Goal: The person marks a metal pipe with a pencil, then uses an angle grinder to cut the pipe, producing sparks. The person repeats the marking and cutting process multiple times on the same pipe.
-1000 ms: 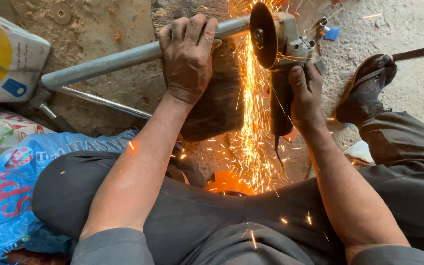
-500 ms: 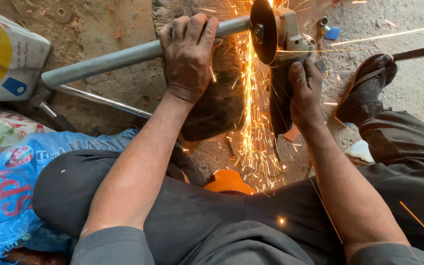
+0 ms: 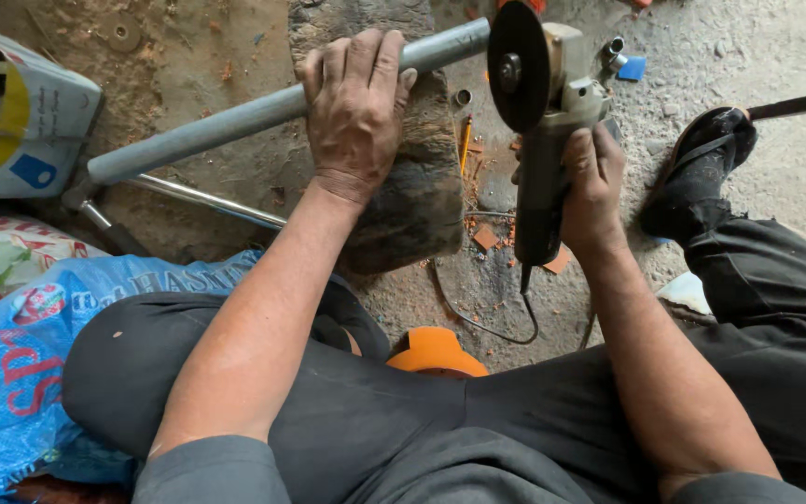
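Bare, dusty concrete floor [image 3: 757, 56] fills the scene, browner with dirt at the left and strewn with orange chips [image 3: 485, 237], while a blue woven sack [image 3: 11, 373], a printed paper bag [image 3: 25, 117] and a thin chrome rod [image 3: 202, 200] lie along the left side in flat daylight.

A dusty concrete floor [image 3: 776, 56] carries a worn wooden block [image 3: 412, 205], a blue sack [image 3: 11, 373], an open paper bag [image 3: 30, 121], a thin metal rod [image 3: 207, 201] and scattered orange chips [image 3: 487, 238].

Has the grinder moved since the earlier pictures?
Barely. The grinder sits about where it was at the pipe end over the wood block; only the sparks have stopped.
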